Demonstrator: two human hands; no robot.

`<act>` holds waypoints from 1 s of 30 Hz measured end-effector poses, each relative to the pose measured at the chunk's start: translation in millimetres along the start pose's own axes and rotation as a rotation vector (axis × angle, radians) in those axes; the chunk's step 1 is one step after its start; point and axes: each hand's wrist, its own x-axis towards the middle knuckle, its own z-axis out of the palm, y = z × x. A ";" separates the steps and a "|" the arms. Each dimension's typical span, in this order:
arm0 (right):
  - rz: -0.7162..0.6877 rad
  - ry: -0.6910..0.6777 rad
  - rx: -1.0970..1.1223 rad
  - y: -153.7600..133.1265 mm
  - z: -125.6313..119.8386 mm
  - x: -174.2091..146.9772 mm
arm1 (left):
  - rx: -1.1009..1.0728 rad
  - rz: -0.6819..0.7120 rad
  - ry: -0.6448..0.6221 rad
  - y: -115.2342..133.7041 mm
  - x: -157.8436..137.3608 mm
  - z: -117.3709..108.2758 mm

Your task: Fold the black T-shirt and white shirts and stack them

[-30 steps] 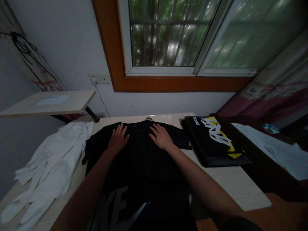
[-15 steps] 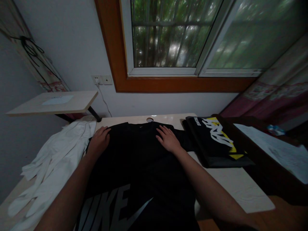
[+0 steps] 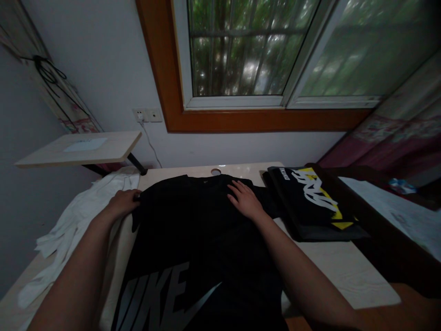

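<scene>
A black T-shirt [image 3: 206, 230] with grey lettering and a swoosh lies spread over the table, its collar toward the window. At its left shoulder edge, my left hand [image 3: 124, 202] is closed on the sleeve fabric, fingertips partly hidden. My right hand [image 3: 245, 200] rests flat near the other shoulder, fingers spread on the cloth. Beyond that hand, the right sleeve reaches toward a stack of folded dark clothes [image 3: 310, 197], whose top piece has a white and yellow print.
Crumpled white clothes [image 3: 82, 211] lie along the left of the pale table [image 3: 165, 174]. A raised shelf [image 3: 79, 149] stands above them at the back left. A cable hangs from the wall socket [image 3: 147, 115]. Right of the stack lies a pale sheet [image 3: 389, 211] on a dark surface.
My left hand has moved left from the top of the shirt's shoulder to its sleeve edge and closed on it. My right hand stays flat in about the same spot on the shirt.
</scene>
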 end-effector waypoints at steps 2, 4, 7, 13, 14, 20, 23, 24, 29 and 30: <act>0.000 -0.002 0.002 0.7 0.0 -0.1 | -0.057 0.011 0.017 -0.4 0.8 0.3; -0.002 -0.006 0.004 1.1 -0.3 -0.1 | -0.118 -0.015 0.095 -2.8 0.2 -1.0; -0.009 -0.008 0.005 1.6 -1.1 0.0 | -0.173 -0.110 0.282 -10.5 -4.1 -7.8; -0.034 -0.016 0.019 2.1 -1.0 -0.6 | -0.176 -0.222 0.459 -23.5 -18.6 -19.0; -0.044 -0.018 0.019 1.8 -0.8 -0.9 | -0.163 -0.217 0.472 -23.8 -20.1 -18.1; -0.094 -0.018 0.031 -1.1 -0.6 -2.1 | -0.131 -0.190 0.383 -16.3 -18.5 -8.7; -0.096 -0.024 0.039 -1.2 -0.6 -1.9 | 0.000 -0.168 0.380 -3.4 -17.7 -9.0; -0.095 -0.026 0.041 -1.1 -0.6 -1.8 | 0.055 -0.164 0.391 2.4 -17.8 -9.8; -0.097 -0.028 0.044 -0.7 -1.4 -1.6 | 0.141 -0.133 0.306 26.2 -10.9 -16.4; -0.098 -0.027 0.043 -0.6 -1.6 -1.6 | 0.136 -0.139 0.260 26.8 -6.9 -17.5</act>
